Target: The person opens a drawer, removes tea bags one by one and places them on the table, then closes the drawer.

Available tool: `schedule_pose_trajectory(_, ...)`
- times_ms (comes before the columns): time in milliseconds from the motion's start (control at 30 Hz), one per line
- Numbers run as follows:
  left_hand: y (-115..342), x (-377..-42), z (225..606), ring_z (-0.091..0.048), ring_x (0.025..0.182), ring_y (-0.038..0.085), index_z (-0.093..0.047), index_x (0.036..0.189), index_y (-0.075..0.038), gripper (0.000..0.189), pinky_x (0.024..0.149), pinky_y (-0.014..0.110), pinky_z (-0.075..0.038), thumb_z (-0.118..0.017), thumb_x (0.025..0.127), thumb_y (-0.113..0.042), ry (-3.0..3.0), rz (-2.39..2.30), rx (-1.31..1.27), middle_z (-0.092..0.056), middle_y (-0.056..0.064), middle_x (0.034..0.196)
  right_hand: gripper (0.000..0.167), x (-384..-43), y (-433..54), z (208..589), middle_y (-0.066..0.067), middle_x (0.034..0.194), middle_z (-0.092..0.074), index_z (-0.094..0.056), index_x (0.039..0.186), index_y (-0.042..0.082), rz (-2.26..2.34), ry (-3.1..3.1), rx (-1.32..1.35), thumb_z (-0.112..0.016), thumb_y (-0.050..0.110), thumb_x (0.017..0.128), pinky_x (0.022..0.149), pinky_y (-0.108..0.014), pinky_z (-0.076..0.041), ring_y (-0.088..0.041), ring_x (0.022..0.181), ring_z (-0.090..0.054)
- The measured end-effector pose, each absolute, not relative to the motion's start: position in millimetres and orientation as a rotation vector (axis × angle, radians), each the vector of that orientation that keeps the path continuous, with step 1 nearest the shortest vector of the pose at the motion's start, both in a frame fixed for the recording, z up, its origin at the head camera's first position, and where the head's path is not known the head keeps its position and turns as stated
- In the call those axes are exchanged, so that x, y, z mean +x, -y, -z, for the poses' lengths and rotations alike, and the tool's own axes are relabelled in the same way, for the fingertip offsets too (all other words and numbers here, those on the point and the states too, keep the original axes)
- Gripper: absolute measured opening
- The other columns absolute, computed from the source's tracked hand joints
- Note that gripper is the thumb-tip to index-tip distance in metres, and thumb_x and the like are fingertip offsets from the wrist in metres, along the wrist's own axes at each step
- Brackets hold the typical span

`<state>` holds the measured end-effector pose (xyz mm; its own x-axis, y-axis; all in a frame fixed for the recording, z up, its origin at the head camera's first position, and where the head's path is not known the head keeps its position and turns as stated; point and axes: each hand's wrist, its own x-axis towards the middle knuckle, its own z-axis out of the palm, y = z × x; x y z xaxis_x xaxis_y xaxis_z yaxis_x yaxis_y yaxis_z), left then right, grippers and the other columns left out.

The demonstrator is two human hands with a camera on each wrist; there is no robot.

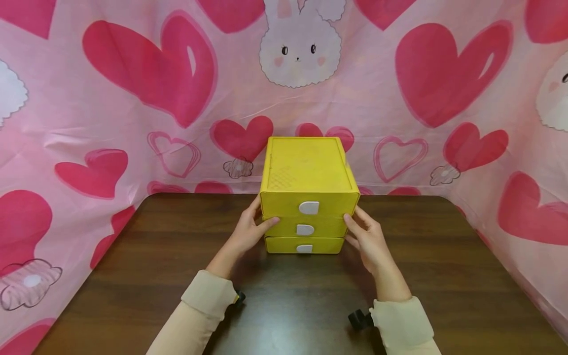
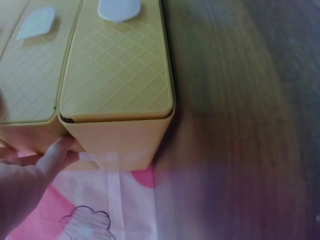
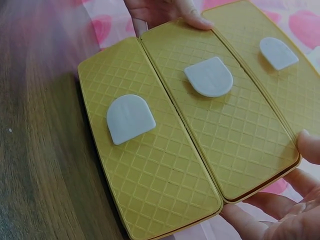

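Note:
A yellow plastic drawer box (image 1: pixel 310 165) with three stacked drawers stands upright at the middle of the dark table, its front facing me. Each drawer front carries a white rounded handle (image 1: pixel 309 207). My left hand (image 1: pixel 246 231) grips the box's left side around the middle drawer, thumb on the front edge. On the opposite side my right hand (image 1: pixel 369 240) holds it at a similar height, its thumb near the front corner and fingers along the side. All drawers look closed in the right wrist view, where the front's diamond pattern (image 3: pixel 160 185) shows.
The dark wooden table (image 1: pixel 177 236) spreads out on both sides of the box. Behind and beside it hangs a pink cloth (image 1: pixel 364 88) printed with hearts and rabbits. A small black device (image 1: pixel 360 320) sits at my right wrist.

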<state>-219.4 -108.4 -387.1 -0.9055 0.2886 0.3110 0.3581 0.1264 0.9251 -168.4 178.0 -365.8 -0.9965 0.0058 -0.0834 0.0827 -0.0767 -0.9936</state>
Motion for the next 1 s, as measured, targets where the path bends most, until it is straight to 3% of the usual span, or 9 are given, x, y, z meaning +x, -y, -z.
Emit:
schedule_pose_trajectory(267, 104.8, -220.2, 383.2, -0.048, 0.135, 0.037, -0.023, 0.159, -0.021, 0.081, 0.108, 0.054, -0.045, -0.069, 0.093, -0.011, 2.355, 1.914, -0.668, -0.048, 0.016, 0.149, 0.061, -173.7, -186.1, 363.8, -0.009, 0.163, -0.026, -0.025, 0.158, 0.016, 2.215, -2.131, 0.087, -0.052, 0.025, 0.104, 0.116, -0.056, -0.033, -0.029, 0.137, -0.04)
schedule_pose_trajectory(367, 113.1, -219.4, 376.9, -0.037, 0.144, 0.038, -0.015, 0.16, -0.024, 0.089, 0.115, 0.058, -0.035, -0.07, 0.092, -0.014, 2.452, 1.884, -0.731, -0.036, 0.013, 0.158, 0.063, -172.6, -188.0, 360.9, -0.01, 0.163, -0.026, -0.025, 0.158, 0.016, 2.184, -2.182, 0.068, -0.054, 0.026, 0.103, 0.115, -0.057, -0.035, -0.028, 0.134, -0.044)
schedule_pose_trajectory(467, 128.6, -217.3, 364.9, -0.023, 0.15, 0.04, -0.005, 0.161, -0.023, 0.097, 0.118, 0.064, -0.022, -0.071, 0.091, -0.009, 2.55, 1.801, -0.811, -0.02, 0.012, 0.165, 0.057, -168.8, -186.7, 352.7, -0.004, 0.152, -0.042, -0.037, 0.154, 0.015, 2.226, -2.326, 0.105, -0.058, 0.023, 0.101, 0.105, -0.043, -0.049, -0.016, 0.119, -0.055)
schedule_pose_trajectory(567, 142.4, -215.6, 348.2, -0.016, 0.152, 0.042, -0.002, 0.161, -0.019, 0.095, 0.115, 0.068, -0.024, -0.063, 0.091, 0.003, 2.51, 1.758, -0.866, -0.01, 0.012, 0.167, 0.04, -163.8, -180.7, 340.1, 0.002, 0.121, -0.061, -0.056, 0.136, 0.003, 2.445, -2.532, 0.143, -0.062, 0.011, 0.097, 0.086, -0.021, -0.052, -0.006, 0.096, -0.057)
schedule_pose_trajectory(667, 146.9, -215.6, 332.9, -0.024, 0.15, 0.041, -0.013, 0.159, -0.014, 0.082, 0.11, 0.066, -0.034, -0.051, 0.091, 0.01, 2.338, 1.773, -0.852, -0.017, 0.013, 0.166, 0.021, -159.0, -173.1, 328.0, 0.009, 0.092, -0.065, -0.066, 0.112, -0.007, 2.611, -2.745, 0.056, -0.065, 0.0, 0.092, 0.071, -0.016, -0.048, -0.007, 0.083, -0.057)
schedule_pose_trajectory(733, 144.9, -216.5, 326.0, -0.031, 0.147, 0.038, -0.026, 0.156, -0.008, 0.068, 0.111, 0.062, -0.036, -0.047, 0.094, 0.009, 2.202, 1.762, -0.854, -0.025, 0.013, 0.164, 0.013, -156.6, -167.8, 322.3, 0.012, 0.084, -0.064, -0.068, 0.102, -0.008, 2.56, -2.877, -0.067, -0.067, 0.0, 0.091, 0.067, -0.015, -0.047, -0.007, 0.08, -0.057)
schedule_pose_trajectory(867, 136.9, -218.8, 321.0, -0.039, 0.145, 0.027, -0.051, 0.142, -0.001, 0.041, 0.118, 0.049, -0.033, -0.048, 0.101, 0.0, 2.091, 1.652, -0.893, -0.042, 0.013, 0.155, 0.009, -155.7, -156.0, 320.1, 0.008, 0.082, -0.067, -0.072, 0.094, -0.001, 2.233, -3.064, -0.273, -0.07, 0.007, 0.092, 0.063, -0.013, -0.049, -0.004, 0.078, -0.058)
schedule_pose_trajectory(1000, 130.0, -221.6, 321.4, -0.042, 0.143, 0.021, -0.061, 0.132, 0.0, 0.032, 0.115, 0.03, -0.038, -0.049, 0.103, -0.005, 2.122, 1.604, -0.994, -0.049, 0.012, 0.15, 0.006, -156.3, -146.4, 324.1, -0.005, 0.085, -0.066, -0.073, 0.093, 0.002, 2.073, -3.151, -0.412, -0.073, 0.005, 0.089, 0.067, -0.011, -0.048, -0.005, 0.078, -0.055)
